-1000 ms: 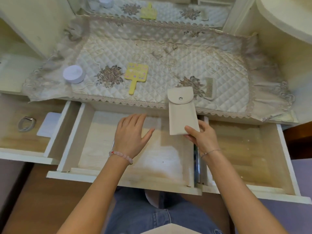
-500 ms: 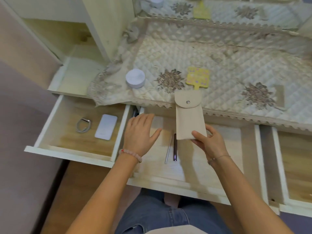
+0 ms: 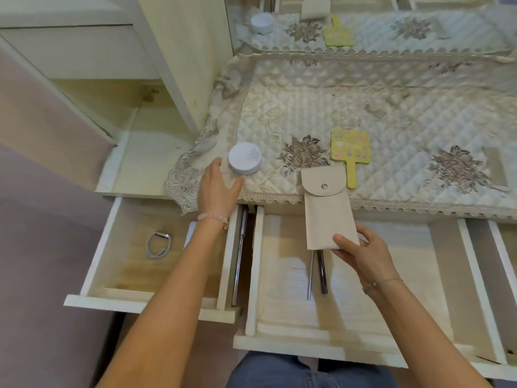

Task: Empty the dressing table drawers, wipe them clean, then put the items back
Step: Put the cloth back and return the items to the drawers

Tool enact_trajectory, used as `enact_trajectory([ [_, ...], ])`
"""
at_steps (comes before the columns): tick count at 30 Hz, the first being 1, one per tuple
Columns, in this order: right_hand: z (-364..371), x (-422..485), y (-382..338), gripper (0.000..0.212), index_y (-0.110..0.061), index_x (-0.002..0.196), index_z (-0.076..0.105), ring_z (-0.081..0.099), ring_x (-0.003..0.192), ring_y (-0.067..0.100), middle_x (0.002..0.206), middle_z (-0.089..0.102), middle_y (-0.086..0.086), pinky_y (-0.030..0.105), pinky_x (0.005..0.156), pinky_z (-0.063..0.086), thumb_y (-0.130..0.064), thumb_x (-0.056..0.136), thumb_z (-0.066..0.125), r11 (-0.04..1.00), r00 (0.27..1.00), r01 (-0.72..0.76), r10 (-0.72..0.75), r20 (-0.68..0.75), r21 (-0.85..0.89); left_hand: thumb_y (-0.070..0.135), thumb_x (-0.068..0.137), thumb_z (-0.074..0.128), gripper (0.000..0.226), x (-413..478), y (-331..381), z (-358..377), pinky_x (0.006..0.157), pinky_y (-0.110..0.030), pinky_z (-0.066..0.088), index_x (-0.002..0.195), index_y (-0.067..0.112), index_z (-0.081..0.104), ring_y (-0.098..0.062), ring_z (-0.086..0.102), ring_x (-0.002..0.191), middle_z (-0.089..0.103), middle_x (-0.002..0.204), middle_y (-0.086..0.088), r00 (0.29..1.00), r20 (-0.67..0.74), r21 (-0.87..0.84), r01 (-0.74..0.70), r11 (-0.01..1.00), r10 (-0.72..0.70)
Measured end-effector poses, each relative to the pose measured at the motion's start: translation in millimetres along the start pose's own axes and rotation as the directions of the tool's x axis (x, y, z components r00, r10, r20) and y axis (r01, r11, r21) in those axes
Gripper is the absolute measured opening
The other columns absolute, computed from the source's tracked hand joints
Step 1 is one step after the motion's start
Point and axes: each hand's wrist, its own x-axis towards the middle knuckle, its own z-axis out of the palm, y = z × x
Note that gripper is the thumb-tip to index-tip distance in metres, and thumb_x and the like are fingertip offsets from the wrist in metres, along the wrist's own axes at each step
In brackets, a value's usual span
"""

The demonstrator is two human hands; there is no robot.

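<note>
Left drawer (image 3: pixel 92 264) stands pulled out and holds a grey band (image 3: pixel 158 244) and a white card (image 3: pixel 190 237) partly hidden by the left wrist. Right of it, the middle drawer (image 3: pixel 307 345) is also out, with 2 pens (image 3: pixel 323 271) lying side by side inside. Of the hands, the right hand (image 3: pixel 361 250) pinches the near end of a beige snap pouch (image 3: pixel 324 208) above that drawer. The left hand (image 3: pixel 218 189) is spread open over the near-left edge of the quilted cloth (image 3: pixel 363 107) covering the surface (image 3: pixel 145 152), just beside a white jar (image 3: pixel 245 159); contact cannot be told. A yellow hand mirror (image 3: pixel 350 152) lies right of the jar.
</note>
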Motion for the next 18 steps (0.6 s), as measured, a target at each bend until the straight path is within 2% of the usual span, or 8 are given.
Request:
enact_trajectory([
  [3, 3, -2, -4, 0.033, -0.01, 0.105, 0.057, 0.067, 0.089, 0.02, 0.099, 0.067, 0.01, 0.023, 0.063, 0.057, 0.003, 0.077, 0.069, 1.0, 1.0, 0.02, -0.02, -0.008, -0.005, 0.037, 0.077, 0.071, 0.083, 28, 0, 12, 0.103, -0.039, 0.035, 0.141, 0.008, 0.027, -0.026, 0.036, 0.13, 0.036, 0.144, -0.012, 0.996, 0.053, -0.115, 0.076, 0.99, -0.071],
  [5, 3, -3, -6, 0.032, -0.009, 0.104, 0.058, 0.068, 0.087, 0.019, 0.099, 0.068, 0.011, 0.022, 0.064, 0.057, 0.004, 0.077, 0.068, 0.999, 0.999, 0.032, -0.032, -0.01, 0.0, 0.036, 0.07, 0.077, 0.085, 40, 2, 22, 0.096, -0.035, 0.039, 0.137, 0.008, 0.032, -0.028, 0.041, 0.124, 0.04, 0.137, -0.013, 0.994, 0.083, -0.155, 0.077, 0.985, -0.064],
  [7, 1, -4, -6, 0.033, -0.007, 0.108, 0.058, 0.069, 0.085, 0.018, 0.098, 0.069, 0.012, 0.022, 0.064, 0.057, 0.004, 0.077, 0.068, 0.999, 0.999, 0.036, -0.036, -0.016, 0.014, 0.037, 0.065, 0.08, 0.077, 46, 3, 31, 0.089, -0.035, 0.044, 0.126, 0.012, 0.04, -0.028, 0.047, 0.115, 0.046, 0.126, -0.012, 0.995, 0.086, -0.175, 0.06, 0.983, -0.046],
  [10, -3, -6, -7, 0.032, -0.006, 0.107, 0.059, 0.071, 0.08, 0.016, 0.096, 0.07, 0.012, 0.021, 0.063, 0.056, 0.004, 0.078, 0.067, 0.999, 0.999, 0.041, -0.04, -0.03, 0.029, 0.037, 0.063, 0.078, 0.071, 51, 3, 40, 0.086, -0.038, 0.046, 0.122, 0.016, 0.044, -0.027, 0.047, 0.111, 0.049, 0.121, -0.01, 0.997, 0.075, -0.134, 0.033, 0.99, -0.023],
  [15, -11, -6, -3, 0.031, -0.009, 0.106, 0.06, 0.071, 0.081, 0.016, 0.095, 0.07, 0.01, 0.022, 0.066, 0.057, 0.002, 0.078, 0.069, 0.999, 0.997, 0.041, -0.04, -0.062, 0.02, 0.038, 0.065, 0.077, 0.078, 55, 0, 45, 0.094, -0.038, 0.04, 0.13, 0.014, 0.042, -0.028, 0.044, 0.117, 0.046, 0.129, -0.011, 0.998, 0.048, -0.07, 0.044, 0.997, -0.04],
  [18, -16, -6, -1, 0.033, -0.008, 0.107, 0.059, 0.071, 0.081, 0.016, 0.095, 0.07, 0.01, 0.022, 0.065, 0.057, 0.002, 0.077, 0.069, 0.999, 0.998, 0.041, -0.039, -0.058, 0.03, 0.045, 0.062, 0.078, 0.078, 48, 2, 44, 0.096, -0.037, 0.042, 0.126, 0.013, 0.046, -0.025, 0.046, 0.115, 0.048, 0.125, -0.009, 0.998, 0.028, -0.086, 0.06, 0.995, -0.058],
])
